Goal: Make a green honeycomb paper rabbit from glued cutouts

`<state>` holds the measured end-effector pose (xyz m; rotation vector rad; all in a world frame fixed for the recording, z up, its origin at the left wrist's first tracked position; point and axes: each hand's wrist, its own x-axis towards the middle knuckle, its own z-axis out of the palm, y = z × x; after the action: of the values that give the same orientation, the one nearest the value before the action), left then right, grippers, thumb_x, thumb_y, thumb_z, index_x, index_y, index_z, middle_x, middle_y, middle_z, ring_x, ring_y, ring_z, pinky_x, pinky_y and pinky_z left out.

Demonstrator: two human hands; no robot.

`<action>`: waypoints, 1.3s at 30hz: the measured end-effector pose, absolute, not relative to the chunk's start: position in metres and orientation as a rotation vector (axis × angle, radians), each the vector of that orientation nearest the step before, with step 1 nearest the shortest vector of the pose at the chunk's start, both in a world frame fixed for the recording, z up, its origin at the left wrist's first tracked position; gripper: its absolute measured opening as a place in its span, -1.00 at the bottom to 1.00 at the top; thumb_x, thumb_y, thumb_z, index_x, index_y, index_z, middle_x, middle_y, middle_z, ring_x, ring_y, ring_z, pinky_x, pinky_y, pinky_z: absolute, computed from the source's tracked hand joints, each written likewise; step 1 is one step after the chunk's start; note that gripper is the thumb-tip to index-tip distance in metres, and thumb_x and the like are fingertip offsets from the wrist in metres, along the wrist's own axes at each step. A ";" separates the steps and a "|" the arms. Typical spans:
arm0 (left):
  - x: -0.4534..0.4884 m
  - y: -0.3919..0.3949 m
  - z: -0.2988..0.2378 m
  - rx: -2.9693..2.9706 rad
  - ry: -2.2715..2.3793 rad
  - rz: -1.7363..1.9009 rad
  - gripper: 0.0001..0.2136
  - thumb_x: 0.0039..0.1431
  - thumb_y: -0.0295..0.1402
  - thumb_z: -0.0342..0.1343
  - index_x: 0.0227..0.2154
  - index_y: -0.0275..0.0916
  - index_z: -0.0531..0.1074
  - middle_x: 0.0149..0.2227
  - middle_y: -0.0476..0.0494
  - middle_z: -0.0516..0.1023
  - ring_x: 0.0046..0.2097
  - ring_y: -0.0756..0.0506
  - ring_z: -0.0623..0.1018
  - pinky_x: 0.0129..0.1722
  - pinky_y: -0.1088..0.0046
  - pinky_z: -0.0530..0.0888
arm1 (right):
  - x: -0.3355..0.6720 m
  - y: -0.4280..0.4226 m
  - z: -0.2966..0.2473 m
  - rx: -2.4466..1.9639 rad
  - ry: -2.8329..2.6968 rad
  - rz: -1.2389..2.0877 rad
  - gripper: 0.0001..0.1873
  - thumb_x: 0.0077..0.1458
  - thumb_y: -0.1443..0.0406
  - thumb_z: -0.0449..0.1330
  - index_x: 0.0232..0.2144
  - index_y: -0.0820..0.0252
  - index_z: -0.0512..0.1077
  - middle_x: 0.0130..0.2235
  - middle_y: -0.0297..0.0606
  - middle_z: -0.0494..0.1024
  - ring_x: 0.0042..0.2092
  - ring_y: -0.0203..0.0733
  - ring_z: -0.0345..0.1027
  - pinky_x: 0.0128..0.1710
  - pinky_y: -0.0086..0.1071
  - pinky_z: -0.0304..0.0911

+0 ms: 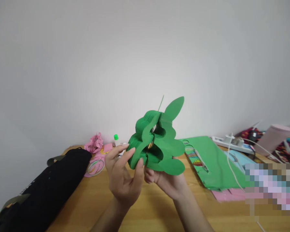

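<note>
A green layered paper craft with scalloped edges is held up above the table. Its many sheets fan apart on the left side, with hollow openings in the middle. A leaf-shaped flap and a thin green strip stick up at its top. My right hand supports it from below, fingers curled under the lower lobes and partly hidden by the paper. My left hand has its thumb and fingers bent around the lower left edge of the stacked layers.
A black bag lies at the left. Behind are crumpled pink paper, a clear ring and a green-capped glue stick. On the right are green sheets, a power strip with cables, and a pink cup.
</note>
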<state>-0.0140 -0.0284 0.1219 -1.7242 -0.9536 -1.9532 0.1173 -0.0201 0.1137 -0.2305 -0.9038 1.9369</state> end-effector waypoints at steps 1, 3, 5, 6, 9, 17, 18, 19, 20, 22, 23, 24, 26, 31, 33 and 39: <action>-0.015 -0.029 0.122 -1.716 -0.937 -1.946 -0.63 0.13 -0.49 0.18 0.00 -0.04 0.42 -0.10 -0.15 0.48 -0.02 -0.19 0.49 -0.07 0.08 0.53 | 0.117 -0.020 0.114 -0.236 -0.902 1.931 -0.39 -0.12 -0.22 0.28 -0.40 0.22 0.44 -0.55 -0.33 0.43 -0.50 -0.28 0.23 -0.42 -0.35 0.09; -0.015 -0.029 0.122 -1.699 -0.883 -1.945 -0.67 0.10 -0.52 0.20 -0.06 -0.15 0.45 -0.14 -0.16 0.47 -0.05 -0.15 0.49 -0.10 0.19 0.52 | 0.118 -0.020 0.113 -0.240 -0.889 1.911 -0.40 -0.15 -0.21 0.31 -0.41 0.21 0.45 -0.55 -0.33 0.43 -0.50 -0.28 0.23 -0.43 -0.35 0.10; -0.016 -0.030 0.123 -1.688 -0.862 -1.941 -0.73 0.09 -0.54 0.21 -0.12 -0.21 0.47 -0.18 -0.15 0.45 -0.10 -0.11 0.48 -0.14 0.26 0.51 | 0.118 -0.020 0.111 -0.241 -0.884 1.888 -0.41 -0.16 -0.20 0.32 -0.42 0.21 0.45 -0.54 -0.33 0.43 -0.48 -0.27 0.24 -0.42 -0.35 0.12; -0.016 -0.031 0.123 -1.681 -0.869 -1.936 -0.75 0.10 -0.54 0.20 -0.15 -0.21 0.48 -0.20 -0.14 0.45 -0.12 -0.10 0.48 -0.15 0.28 0.50 | 0.118 -0.020 0.110 -0.243 -0.886 1.879 -0.41 -0.14 -0.20 0.31 -0.42 0.21 0.45 -0.54 -0.32 0.43 -0.48 -0.27 0.24 -0.42 -0.35 0.13; -0.015 -0.034 0.125 -1.672 -0.906 -1.894 -0.78 0.10 -0.55 0.20 -0.19 -0.19 0.48 -0.24 -0.12 0.42 -0.17 -0.09 0.47 -0.18 0.30 0.48 | 0.118 -0.019 0.107 -0.260 -0.901 1.857 -0.44 -0.06 -0.19 0.27 -0.43 0.21 0.44 -0.52 -0.29 0.45 -0.46 -0.25 0.26 -0.41 -0.33 0.16; -0.013 -0.040 0.130 -1.668 -0.876 -1.849 -0.72 0.08 -0.58 0.20 -0.15 -0.17 0.51 -0.27 -0.08 0.38 -0.25 -0.04 0.45 -0.31 0.41 0.45 | 0.116 -0.020 0.110 -0.281 -0.894 1.760 -0.52 -0.05 -0.11 0.31 -0.43 0.20 0.47 -0.51 -0.27 0.48 -0.44 -0.23 0.29 -0.42 -0.33 0.21; -0.014 -0.040 0.130 -1.665 -0.879 -1.822 -0.69 0.08 -0.59 0.19 -0.12 -0.16 0.51 -0.27 -0.08 0.39 -0.24 -0.04 0.46 -0.29 0.39 0.45 | 0.116 -0.021 0.111 -0.286 -0.892 1.756 -0.53 -0.06 -0.10 0.33 -0.43 0.20 0.48 -0.51 -0.27 0.48 -0.44 -0.23 0.29 -0.42 -0.33 0.21; -0.014 -0.040 0.129 -1.657 -0.873 -1.793 -0.66 0.08 -0.59 0.20 -0.09 -0.16 0.50 -0.26 -0.09 0.40 -0.23 -0.06 0.46 -0.27 0.37 0.45 | 0.116 -0.021 0.112 -0.291 -0.893 1.751 -0.54 -0.08 -0.09 0.34 -0.43 0.20 0.49 -0.51 -0.27 0.49 -0.44 -0.23 0.30 -0.42 -0.33 0.21; -0.015 -0.040 0.129 -1.646 -0.860 -1.765 -0.63 0.07 -0.59 0.20 -0.05 -0.16 0.49 -0.26 -0.11 0.42 -0.23 -0.07 0.47 -0.26 0.35 0.45 | 0.117 -0.022 0.113 -0.297 -0.893 1.745 -0.55 -0.08 -0.08 0.35 -0.43 0.20 0.49 -0.52 -0.27 0.49 -0.45 -0.23 0.30 -0.42 -0.34 0.21; -0.015 -0.040 0.127 -1.627 -0.842 -1.698 -0.58 0.06 -0.57 0.22 0.01 -0.15 0.47 -0.24 -0.13 0.44 -0.22 -0.10 0.48 -0.23 0.30 0.45 | 0.118 -0.024 0.115 -0.301 -0.890 1.736 -0.58 -0.09 -0.05 0.37 -0.42 0.18 0.50 -0.53 -0.28 0.49 -0.45 -0.23 0.30 -0.43 -0.34 0.22; -0.015 -0.040 0.127 -1.618 -0.836 -1.666 -0.55 0.05 -0.56 0.23 0.03 -0.14 0.46 -0.23 -0.14 0.45 -0.21 -0.12 0.48 -0.23 0.28 0.45 | 0.118 -0.025 0.116 -0.297 -0.886 1.731 -0.59 -0.09 -0.04 0.38 -0.42 0.18 0.50 -0.53 -0.28 0.49 -0.45 -0.23 0.30 -0.44 -0.35 0.23; -0.015 -0.040 0.127 -1.608 -0.836 -1.635 -0.52 0.04 -0.56 0.24 0.05 -0.12 0.45 -0.22 -0.14 0.46 -0.21 -0.13 0.48 -0.22 0.27 0.45 | 0.118 -0.025 0.117 -0.290 -0.880 1.727 -0.60 -0.09 -0.02 0.38 -0.42 0.17 0.50 -0.52 -0.29 0.49 -0.45 -0.24 0.30 -0.45 -0.36 0.23; -0.014 -0.041 0.127 -1.579 -0.844 -1.584 -0.49 0.02 -0.56 0.25 0.06 -0.08 0.43 -0.21 -0.15 0.46 -0.21 -0.14 0.47 -0.23 0.27 0.44 | 0.119 -0.027 0.119 -0.277 -0.866 1.733 -0.62 -0.09 -0.01 0.39 -0.43 0.17 0.51 -0.52 -0.29 0.50 -0.45 -0.24 0.32 -0.46 -0.38 0.25; -0.011 -0.042 0.131 -1.531 -0.803 -1.555 -0.60 0.03 -0.55 0.23 -0.04 -0.15 0.48 -0.22 -0.16 0.44 -0.23 -0.13 0.43 -0.24 0.29 0.39 | 0.120 -0.034 0.126 -0.257 -0.842 1.739 -0.64 -0.10 -0.01 0.40 -0.41 0.14 0.55 -0.52 -0.30 0.49 -0.46 -0.25 0.31 -0.48 -0.40 0.26; -0.010 -0.043 0.133 -1.529 -0.764 -1.545 -0.71 0.04 -0.54 0.23 -0.13 -0.22 0.50 -0.21 -0.17 0.42 -0.22 -0.12 0.42 -0.24 0.29 0.38 | 0.121 -0.036 0.128 -0.253 -0.839 1.736 -0.63 -0.13 -0.03 0.41 -0.43 0.13 0.56 -0.53 -0.31 0.48 -0.46 -0.24 0.29 -0.50 -0.38 0.26; -0.009 -0.047 0.138 -1.541 -0.773 -1.527 -0.87 0.11 -0.52 0.18 -0.27 -0.22 0.48 -0.19 -0.14 0.39 -0.20 -0.08 0.42 -0.23 0.34 0.41 | 0.121 -0.039 0.133 -0.223 -0.873 1.734 -0.58 -0.20 -0.10 0.41 -0.53 0.11 0.55 -0.57 -0.33 0.43 -0.48 -0.25 0.24 -0.50 -0.38 0.23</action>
<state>-0.0092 -0.0467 0.1378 -1.5412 -0.7727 -1.5273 0.1208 -0.0390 0.1327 -0.2226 -0.8734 1.7336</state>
